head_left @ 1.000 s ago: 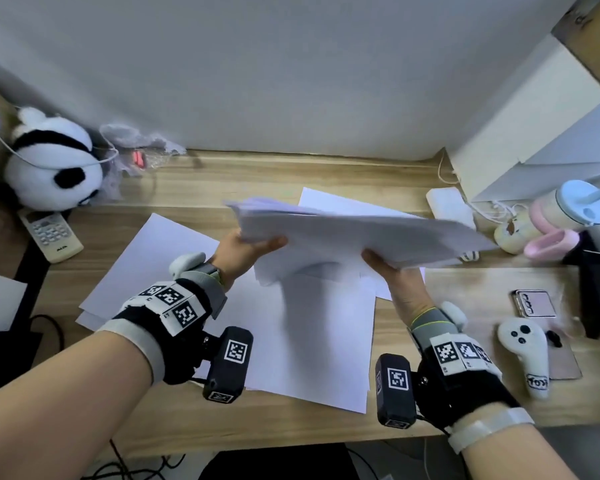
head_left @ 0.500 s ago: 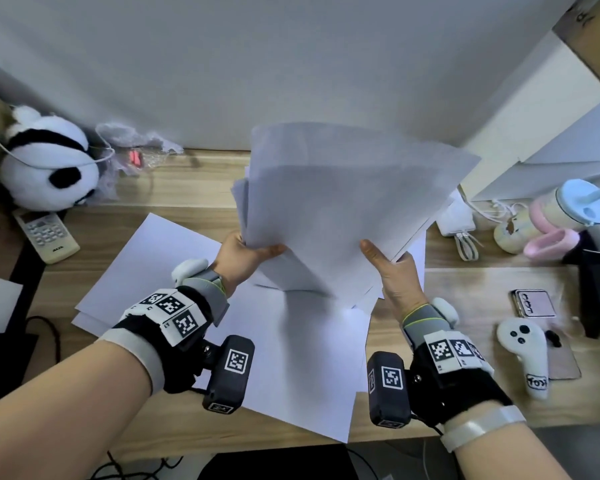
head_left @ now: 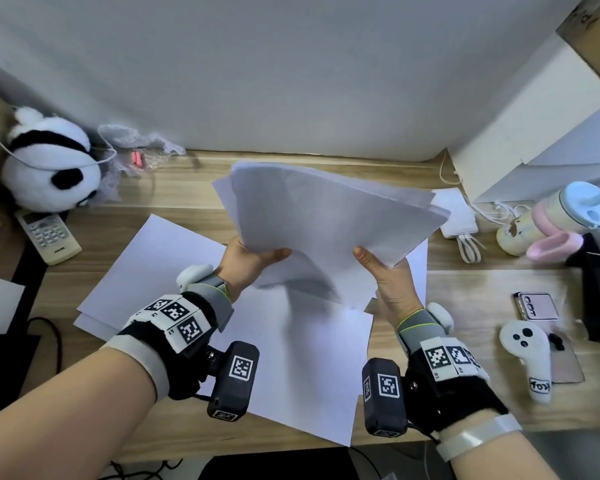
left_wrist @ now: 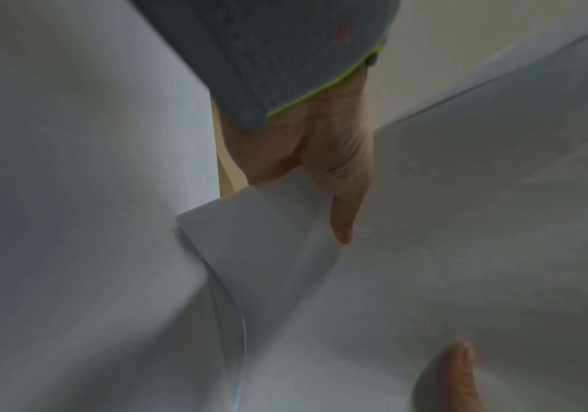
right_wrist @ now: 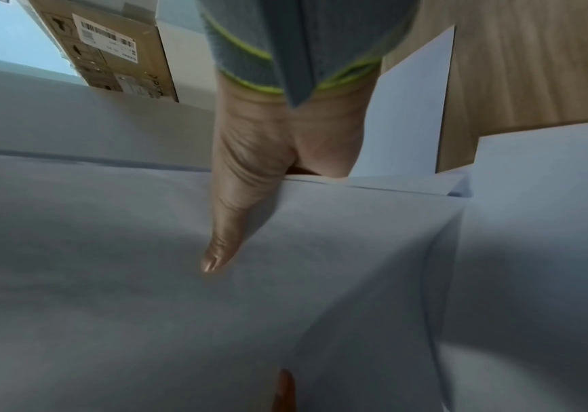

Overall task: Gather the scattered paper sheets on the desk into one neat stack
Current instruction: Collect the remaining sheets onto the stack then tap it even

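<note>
I am holding a bundle of paper sheets (head_left: 326,216) in the air over the middle of the wooden desk (head_left: 194,174), tilted up toward the wall at twelve o'clock. My left hand (head_left: 246,268) is pinching the bundle's near left corner, thumb lying on top and the other fingers hidden underneath. My right hand (head_left: 388,282) is pinching the near right edge the same way, thumb (right_wrist: 221,237) pressed flat on the top sheet. I cannot tell how the hidden fingers are spread.

More loose sheets (head_left: 302,358) are lying flat on the desk directly under the bundle, with another loose sheet (head_left: 153,265) overlapping others at nine o'clock from my hands.

Around the edges: a stuffed panda (head_left: 49,164) is sitting at ten o'clock, with a white remote control (head_left: 47,235) just in front of it and crumpled clear plastic (head_left: 136,147) beside it. At two o'clock a white charger with cables (head_left: 459,220) is lying just behind the bundle's far corner. At three o'clock stand a pastel tumbler (head_left: 575,209) and a small cup (head_left: 511,233); nearer me are a flip phone (head_left: 537,306) and a white game controller (head_left: 530,358). A white box (head_left: 534,116) is filling the far right corner.
</note>
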